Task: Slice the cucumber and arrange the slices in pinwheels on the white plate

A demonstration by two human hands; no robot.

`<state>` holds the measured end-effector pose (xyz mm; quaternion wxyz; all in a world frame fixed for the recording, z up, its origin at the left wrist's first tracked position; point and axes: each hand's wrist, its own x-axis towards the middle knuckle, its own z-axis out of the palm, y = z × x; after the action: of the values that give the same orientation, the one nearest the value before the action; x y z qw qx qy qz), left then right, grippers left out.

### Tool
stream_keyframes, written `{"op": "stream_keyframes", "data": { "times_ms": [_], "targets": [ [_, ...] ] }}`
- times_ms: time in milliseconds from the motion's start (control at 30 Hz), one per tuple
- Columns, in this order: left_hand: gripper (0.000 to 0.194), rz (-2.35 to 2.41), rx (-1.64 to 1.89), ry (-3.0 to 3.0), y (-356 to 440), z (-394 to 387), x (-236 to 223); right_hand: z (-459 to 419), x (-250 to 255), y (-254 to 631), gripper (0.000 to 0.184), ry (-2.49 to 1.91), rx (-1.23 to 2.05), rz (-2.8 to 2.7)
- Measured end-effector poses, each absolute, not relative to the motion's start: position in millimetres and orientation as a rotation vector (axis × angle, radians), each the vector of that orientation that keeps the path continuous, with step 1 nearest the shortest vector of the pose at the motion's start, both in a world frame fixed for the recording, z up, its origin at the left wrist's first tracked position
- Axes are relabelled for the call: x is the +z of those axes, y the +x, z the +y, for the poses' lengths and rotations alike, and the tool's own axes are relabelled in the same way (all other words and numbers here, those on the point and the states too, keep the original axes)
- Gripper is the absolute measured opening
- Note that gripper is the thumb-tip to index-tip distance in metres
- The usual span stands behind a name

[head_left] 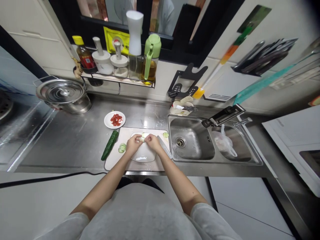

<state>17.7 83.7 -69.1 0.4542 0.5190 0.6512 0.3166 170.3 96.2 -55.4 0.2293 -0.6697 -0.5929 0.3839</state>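
Evidently, in the head view, pinching apparent cucumber slices [143,137] between fingertips of left hand [134,143] and right hand [153,141], over the 12 o'clock side of the white plate [143,156]; too small to count. Possibly prone to slipping or tearing, if thin and wet. Also worth minding the knife [165,147] at 3 o'clock: perhaps nudged off the cutting board [113,165] by a sideways swing.

Pale grey shirt [140,213]; short matching sleeves [203,215]; bare forearms [175,175]; bare left hand [133,145]; bare right hand [153,143]
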Motion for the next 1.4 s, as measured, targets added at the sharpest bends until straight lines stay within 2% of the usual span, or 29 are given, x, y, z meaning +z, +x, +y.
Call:
{"op": "stream_keyframes", "data": {
  "times_ms": [267, 900, 1400],
  "targets": [
    [0.024, 1.82, 0.5, 1.533, 24, 99, -65, 119, -57, 168, 0.01, -1.984, 0.931, -1.934],
    [0.021, 1.899, 0.288, 1.769, 29, 109, -68, 126, -53, 160, 0.019, -2.114, 0.702, -2.267],
    [0.023, 1.89, 0.363, 1.787, 28, 113, -69, 100, -52, 169, 0.02, -2.355, 0.648, -2.039]
  ]
}}
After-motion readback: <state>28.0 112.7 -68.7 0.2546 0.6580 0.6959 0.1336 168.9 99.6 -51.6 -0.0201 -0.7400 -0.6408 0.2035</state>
